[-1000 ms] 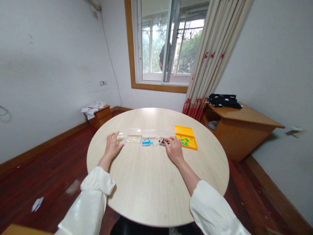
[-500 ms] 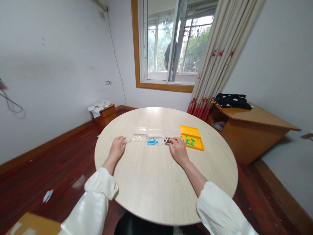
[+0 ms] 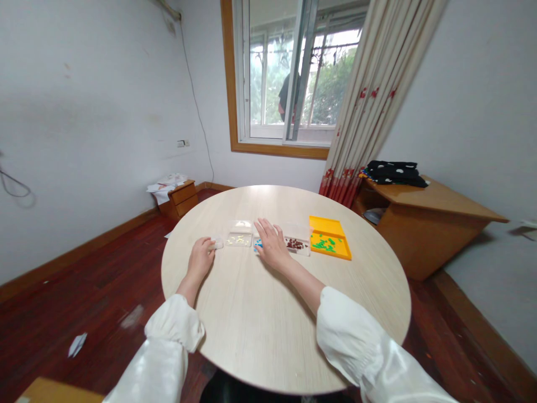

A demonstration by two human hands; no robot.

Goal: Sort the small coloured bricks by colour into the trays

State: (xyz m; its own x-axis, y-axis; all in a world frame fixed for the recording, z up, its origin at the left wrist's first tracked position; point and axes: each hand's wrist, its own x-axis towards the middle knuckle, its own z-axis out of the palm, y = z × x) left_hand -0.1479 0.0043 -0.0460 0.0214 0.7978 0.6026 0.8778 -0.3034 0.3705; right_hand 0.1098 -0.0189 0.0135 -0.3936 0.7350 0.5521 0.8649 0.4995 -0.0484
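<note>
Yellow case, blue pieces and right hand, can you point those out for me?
Yellow case point(image 3: 326, 225), head view: on its bare, open lid.
Blue pieces point(image 3: 258, 243), head view: on the part left uncovered.
Right hand point(image 3: 272, 246), head view: on its back.

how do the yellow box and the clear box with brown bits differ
The yellow box is opaque, the clear box see-through. The yellow box is larger than the clear box. The yellow box holds green bits, the clear box brown bits. Both lie open on the table.
</note>
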